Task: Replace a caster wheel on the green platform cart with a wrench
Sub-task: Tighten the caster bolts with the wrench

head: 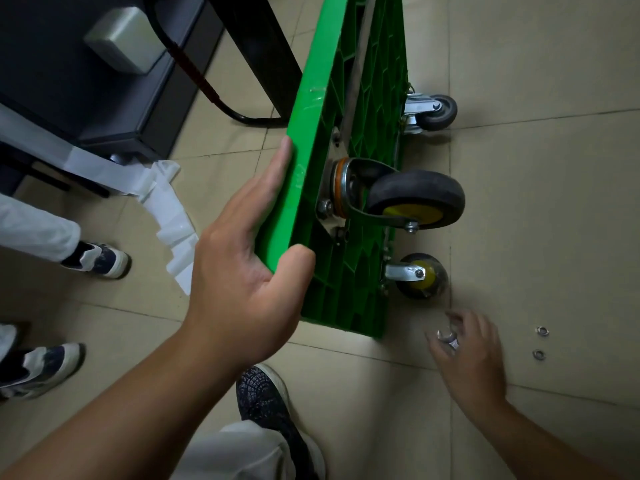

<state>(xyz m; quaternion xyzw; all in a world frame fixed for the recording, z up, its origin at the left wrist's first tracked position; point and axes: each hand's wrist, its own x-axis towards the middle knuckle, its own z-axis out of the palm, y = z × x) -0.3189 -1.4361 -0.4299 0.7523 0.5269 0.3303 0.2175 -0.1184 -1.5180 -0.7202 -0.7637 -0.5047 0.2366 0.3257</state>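
Observation:
The green platform cart (349, 98) stands on its side edge, its ribbed underside facing right. My left hand (239, 258) grips its upper corner, fingers flat on the deck side, thumb hooked over the edge. A large black caster with a yellow hub (415, 199) sticks out near the top. A smaller yellow-hubbed caster (420, 275) sits below it, and a grey caster (438, 112) is farther back. Low over the floor, my right hand (471, 355) holds a small metal wrench (446, 337) in curled fingers.
Two metal washers (541, 342) lie on the tile floor right of my right hand. My shoe (263, 393) is under the cart's near corner. Another person's shoes (97, 259) stand at left beside dark furniture (104, 98) and hanging white paper (169, 216).

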